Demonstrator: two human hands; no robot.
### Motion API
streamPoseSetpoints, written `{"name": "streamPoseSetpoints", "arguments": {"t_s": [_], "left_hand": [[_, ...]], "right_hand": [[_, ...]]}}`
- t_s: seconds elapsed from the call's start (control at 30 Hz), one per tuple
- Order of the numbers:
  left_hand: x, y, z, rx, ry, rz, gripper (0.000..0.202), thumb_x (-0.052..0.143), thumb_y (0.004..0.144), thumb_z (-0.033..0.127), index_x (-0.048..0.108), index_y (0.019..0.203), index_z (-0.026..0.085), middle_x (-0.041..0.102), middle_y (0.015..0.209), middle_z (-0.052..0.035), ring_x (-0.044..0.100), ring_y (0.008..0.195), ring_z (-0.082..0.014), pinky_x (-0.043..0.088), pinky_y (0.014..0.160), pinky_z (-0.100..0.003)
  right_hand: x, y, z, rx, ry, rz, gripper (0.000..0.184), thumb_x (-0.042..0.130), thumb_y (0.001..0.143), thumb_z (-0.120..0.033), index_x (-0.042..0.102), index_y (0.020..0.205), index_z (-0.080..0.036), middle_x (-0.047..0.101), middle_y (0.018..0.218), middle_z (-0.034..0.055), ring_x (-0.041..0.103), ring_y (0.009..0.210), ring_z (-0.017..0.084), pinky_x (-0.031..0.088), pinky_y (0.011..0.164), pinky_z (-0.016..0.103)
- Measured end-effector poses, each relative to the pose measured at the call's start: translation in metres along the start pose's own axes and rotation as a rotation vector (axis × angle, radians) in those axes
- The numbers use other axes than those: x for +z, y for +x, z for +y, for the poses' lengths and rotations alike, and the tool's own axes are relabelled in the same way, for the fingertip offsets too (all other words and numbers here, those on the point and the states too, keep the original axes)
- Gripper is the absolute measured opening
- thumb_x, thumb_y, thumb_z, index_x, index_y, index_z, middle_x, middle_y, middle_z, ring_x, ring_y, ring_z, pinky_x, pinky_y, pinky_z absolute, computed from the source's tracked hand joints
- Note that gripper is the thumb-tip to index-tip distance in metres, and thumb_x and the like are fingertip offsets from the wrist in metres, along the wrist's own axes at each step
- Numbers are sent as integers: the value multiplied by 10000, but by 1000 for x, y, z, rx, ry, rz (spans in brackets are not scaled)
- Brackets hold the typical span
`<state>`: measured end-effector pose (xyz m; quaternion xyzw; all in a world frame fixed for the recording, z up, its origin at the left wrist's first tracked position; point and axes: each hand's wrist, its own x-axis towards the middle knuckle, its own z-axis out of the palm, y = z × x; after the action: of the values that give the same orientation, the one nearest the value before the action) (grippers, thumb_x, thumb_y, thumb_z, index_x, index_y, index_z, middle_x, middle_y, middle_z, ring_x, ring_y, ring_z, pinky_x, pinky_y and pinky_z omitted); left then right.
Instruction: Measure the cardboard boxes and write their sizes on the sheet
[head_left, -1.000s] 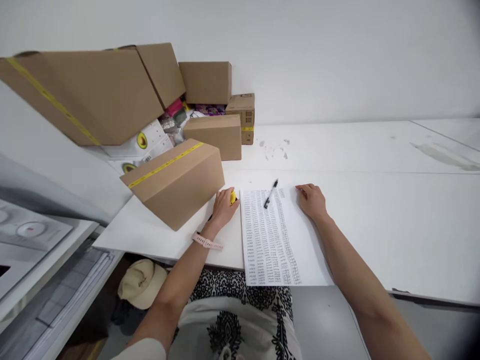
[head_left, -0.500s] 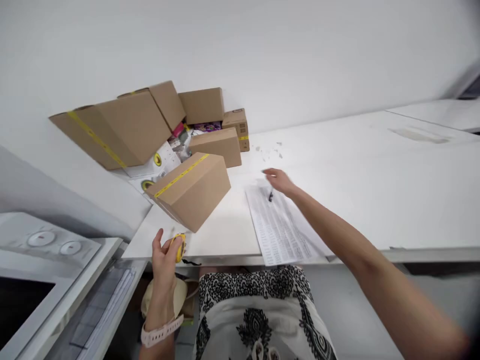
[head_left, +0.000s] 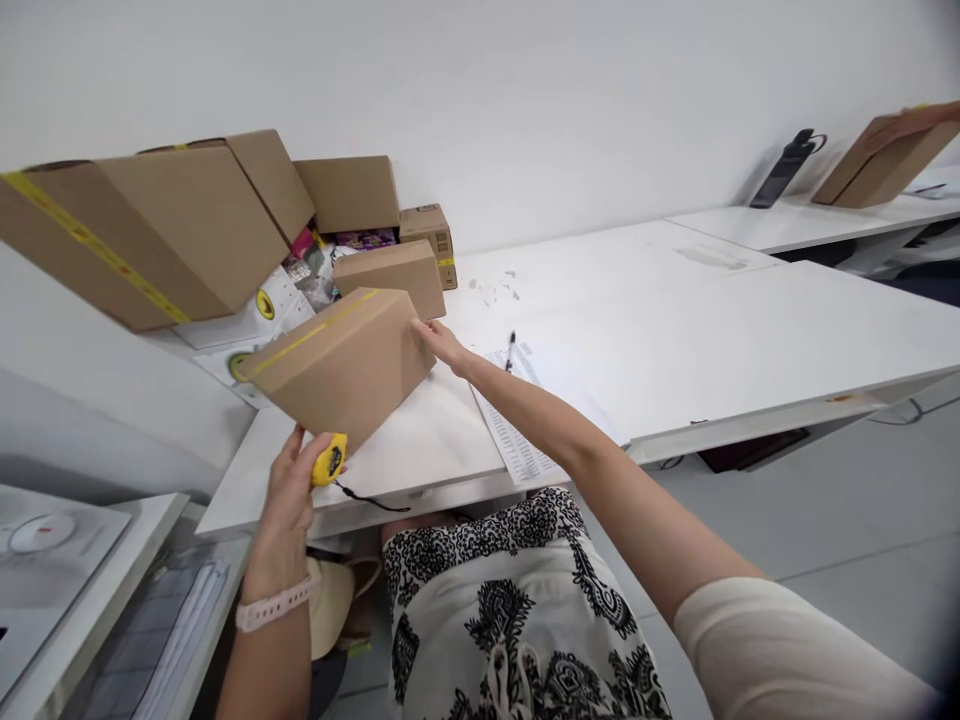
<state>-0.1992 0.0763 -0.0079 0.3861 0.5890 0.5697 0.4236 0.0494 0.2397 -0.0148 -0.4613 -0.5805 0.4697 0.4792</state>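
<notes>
A yellow tape measure point(head_left: 330, 460) with a black wrist strap is gripped in my left hand point(head_left: 292, 480), at the near left corner of the white table. Just above it stands a brown cardboard box point(head_left: 360, 365) with yellow tape along its top. My right hand point(head_left: 442, 343) touches the right end of this box, fingers stretched out and partly hidden behind its edge. Under my right forearm lie printed sheets point(head_left: 517, 440), with a black-and-white pen point(head_left: 511, 352) on their upper part.
Behind the box are more cardboard boxes point(head_left: 187, 225), white cartons and bagged goods, against the wall. A white appliance point(head_left: 52, 570) stands at lower left. Far right, a dark bottle point(head_left: 784, 170) stands near another person's hand point(head_left: 915, 122) on a box point(head_left: 885, 170).
My right hand has moved left from above the papers to the box's right end. My left hand, still with the tape measure, has come closer to the box. The view has swung right.
</notes>
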Motion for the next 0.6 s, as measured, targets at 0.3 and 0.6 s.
{"name": "streamPoseSetpoints", "arguments": {"t_s": [0.3,0.6], "left_hand": [[-24,25,49,-63,98,-52,98,618,777,185,709,766,148,767,696,9,666,642,-168,575,516,-243],[-15,20,84,-113,242,-15,112,654,688,238,747,712,182,780,708,-5,677,624,-176,590,498,-245]], "right_hand": [[-15,-47,-42,-125,-267,226,256,575,885,-441,543,1041,-241,611,849,4,603,830,212,452,789,362],[-30,-58,-45,-124,-334,276,336,574,886,-560,524,810,-237,603,765,9,567,739,197,366,669,322]]}}
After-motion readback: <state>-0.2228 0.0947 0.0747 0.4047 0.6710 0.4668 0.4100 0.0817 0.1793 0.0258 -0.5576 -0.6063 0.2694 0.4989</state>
